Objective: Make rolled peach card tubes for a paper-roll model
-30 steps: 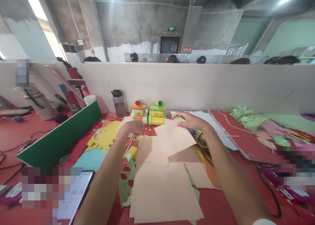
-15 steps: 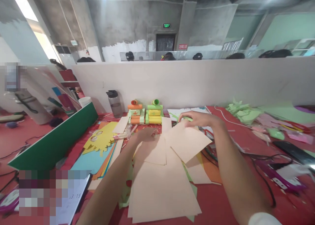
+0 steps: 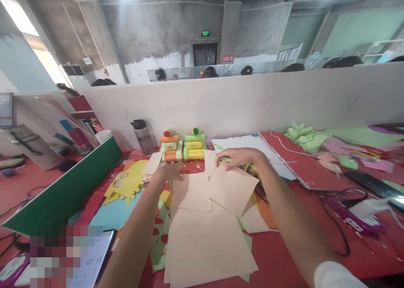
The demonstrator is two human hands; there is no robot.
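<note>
My left hand (image 3: 168, 173) is open at the upper left edge of a small beige paper sheet (image 3: 193, 193), its fingertips touching or just above it. My right hand (image 3: 240, 157) is curled, with a small green thing (image 3: 225, 159) at its fingers, whose kind I cannot make out. Under the right fingertips is another beige sheet (image 3: 235, 187), lying at a slant beside the small one. Both rest on top of larger beige paper sheets (image 3: 210, 246) stacked in front of me. A narrow beige strip (image 3: 210, 162) lies just beyond.
Two paper models, one orange (image 3: 171, 147) and one green-yellow (image 3: 195, 145), stand behind the sheets. Left are yellow cutouts (image 3: 126, 185), blue paper (image 3: 115, 208), a green board (image 3: 66, 185) and a bottle (image 3: 143, 137). Right are a purple power strip (image 3: 353, 214) and a phone (image 3: 372, 185).
My right hand has moved left, and the slanted sheet beneath it has shifted and turned toward the small sheet. The left hand has drawn back to the left edge. The view has shifted slightly.
</note>
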